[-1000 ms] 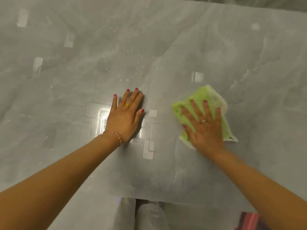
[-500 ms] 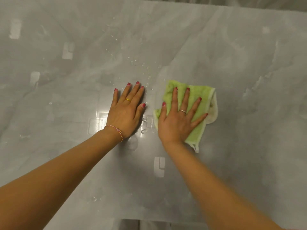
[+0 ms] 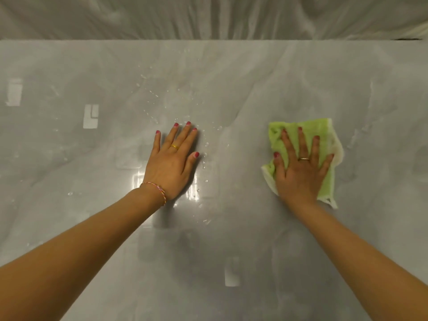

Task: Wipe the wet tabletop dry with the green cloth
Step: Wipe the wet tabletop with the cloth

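Note:
The grey marble-look tabletop [image 3: 234, 230] fills the view. Water droplets [image 3: 159, 98] are scattered beyond my left hand, and a few more lie just right of its thumb. My left hand [image 3: 172, 163] lies flat on the table with its fingers apart, holding nothing. The green cloth [image 3: 322, 129], with a pale edge, lies crumpled at the right. My right hand [image 3: 298, 174] presses down on it with spread fingers, covering its middle.
The table's far edge [image 3: 208, 40] runs straight across the top of the view, with a pale draped sheet [image 3: 208, 17] behind it. Bright light reflections show on the glossy surface near my left wrist.
My right hand slid the cloth left until it was beside my left hand, then back out to the right. My left hand stayed put. The view tilted up, showing the far edge.

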